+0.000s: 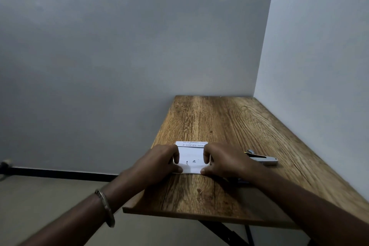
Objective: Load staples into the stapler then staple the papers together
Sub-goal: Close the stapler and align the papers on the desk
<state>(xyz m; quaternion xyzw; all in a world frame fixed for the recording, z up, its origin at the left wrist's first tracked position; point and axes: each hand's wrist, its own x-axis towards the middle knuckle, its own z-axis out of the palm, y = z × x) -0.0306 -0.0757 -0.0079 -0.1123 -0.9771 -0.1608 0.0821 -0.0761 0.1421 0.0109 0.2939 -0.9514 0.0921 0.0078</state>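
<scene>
Small white papers [191, 160] with printed text lie on the wooden table [229, 122], near its left edge. My left hand [161, 163] grips their left side and my right hand [223, 161] grips their right side, thumbs at the near edge. A second sheet pokes out at the far side. A silver stapler [263, 159] lies flat on the table just right of my right hand, partly hidden by it. No loose staples are visible.
The table stands in a corner, with a wall along its far edge and another along its right side. Its left edge drops to a beige floor [50, 195]. A metal bangle [105, 207] sits on my left wrist.
</scene>
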